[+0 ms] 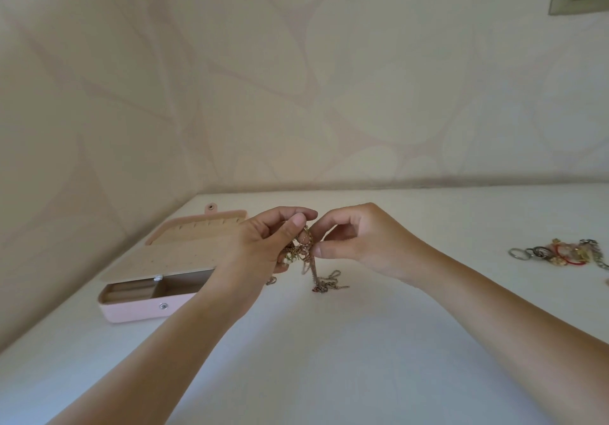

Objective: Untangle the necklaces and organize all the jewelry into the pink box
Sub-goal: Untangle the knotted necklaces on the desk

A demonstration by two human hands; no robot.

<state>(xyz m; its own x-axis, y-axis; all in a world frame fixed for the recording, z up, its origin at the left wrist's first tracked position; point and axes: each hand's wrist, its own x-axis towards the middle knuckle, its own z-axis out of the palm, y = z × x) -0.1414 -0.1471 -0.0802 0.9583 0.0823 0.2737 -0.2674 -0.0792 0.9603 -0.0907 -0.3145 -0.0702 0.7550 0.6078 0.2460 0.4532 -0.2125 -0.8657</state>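
A tangled clump of thin gold chain necklaces (304, 253) is pinched between the left hand (263, 246) and right hand (359, 243), right of the open pink rectangular box (145, 309).

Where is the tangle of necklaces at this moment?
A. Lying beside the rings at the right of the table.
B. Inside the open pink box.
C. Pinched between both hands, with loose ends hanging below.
C: the left hand and the right hand both pinch the tangle of necklaces above the table, its chains trailing down.
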